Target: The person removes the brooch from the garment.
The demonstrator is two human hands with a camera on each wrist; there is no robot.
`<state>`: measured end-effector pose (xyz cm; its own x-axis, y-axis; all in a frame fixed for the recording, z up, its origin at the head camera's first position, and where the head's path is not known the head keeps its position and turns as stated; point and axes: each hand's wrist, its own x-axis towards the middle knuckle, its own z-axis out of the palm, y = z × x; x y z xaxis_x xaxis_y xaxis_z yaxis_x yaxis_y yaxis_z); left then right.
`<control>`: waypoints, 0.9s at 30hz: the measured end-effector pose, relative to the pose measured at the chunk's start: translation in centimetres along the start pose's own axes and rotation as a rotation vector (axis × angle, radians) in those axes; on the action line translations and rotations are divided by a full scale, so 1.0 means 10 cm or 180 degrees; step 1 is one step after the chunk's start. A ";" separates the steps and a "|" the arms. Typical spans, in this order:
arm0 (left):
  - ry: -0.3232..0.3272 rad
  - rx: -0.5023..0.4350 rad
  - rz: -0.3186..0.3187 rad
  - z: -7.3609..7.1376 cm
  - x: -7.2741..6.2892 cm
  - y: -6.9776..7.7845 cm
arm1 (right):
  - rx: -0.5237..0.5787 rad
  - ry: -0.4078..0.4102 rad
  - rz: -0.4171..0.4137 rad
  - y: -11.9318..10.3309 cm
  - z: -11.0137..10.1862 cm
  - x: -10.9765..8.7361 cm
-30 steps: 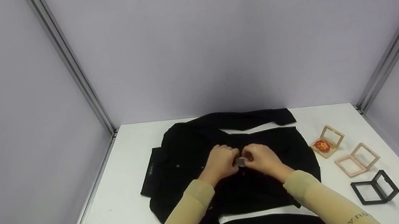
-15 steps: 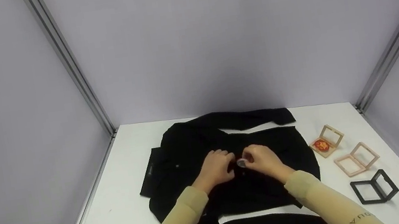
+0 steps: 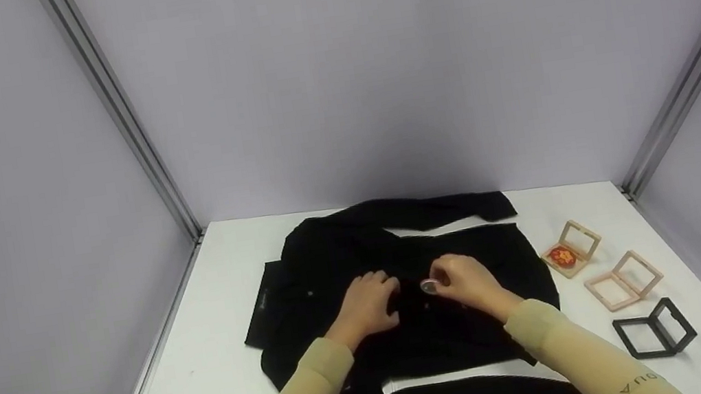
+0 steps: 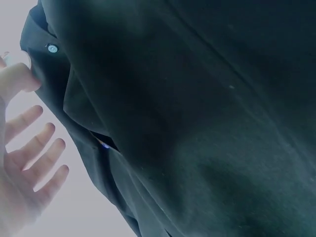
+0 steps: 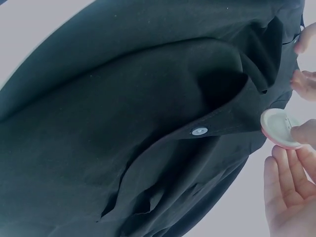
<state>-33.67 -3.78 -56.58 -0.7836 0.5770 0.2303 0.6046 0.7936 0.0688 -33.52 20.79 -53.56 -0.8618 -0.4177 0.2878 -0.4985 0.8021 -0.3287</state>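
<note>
A black shirt (image 3: 360, 258) with small white buttons lies spread over the white table (image 3: 195, 366). My right hand (image 3: 470, 280) pinches a round pin badge (image 5: 277, 127) between thumb and fingers above the shirt's middle. In the right wrist view the badge's pale back, with its pin, faces the camera and its rim is red. To the left of it, my left hand (image 3: 366, 302) is over the shirt, apart from the badge. The left wrist view shows its fingers (image 4: 44, 158) loosely extended and holding nothing. A white shirt button (image 5: 199, 131) shows on the placket.
Along the right side of the table stand three small hinged display frames, opened: a tan frame (image 3: 589, 235) holding a red and yellow disc (image 3: 563, 256), a pink frame (image 3: 617, 290) and a black frame (image 3: 649, 336). Grey walls (image 3: 375, 82) enclose the table.
My left hand has come away from the badge and moved left, its fingers loosening. The right hand still holds the badge in nearly the same place.
</note>
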 end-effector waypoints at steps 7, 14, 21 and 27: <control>-0.0189 0.0024 -0.0147 -0.01 -0.15 -0.08 | -0.0050 -0.0016 0.0020 0.03 -0.04 -0.04; -0.0550 -0.0207 -0.0357 0.00 -0.32 -0.17 | -0.0040 -0.0033 0.0038 0.09 -0.06 -0.06; -0.0606 -0.0328 -0.0458 -0.01 -0.47 -0.25 | -0.0072 0.0007 0.0060 0.14 -0.08 -0.10; -0.0649 -0.0486 -0.0533 -0.04 -0.57 -0.31 | -0.0117 0.0051 0.0058 0.20 -0.11 -0.15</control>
<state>-31.04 -9.55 -57.73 -0.8775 0.4796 0.0049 0.4669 0.8517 0.2380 -33.12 23.45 -53.62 -0.8689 -0.3963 0.2965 -0.4788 0.8248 -0.3007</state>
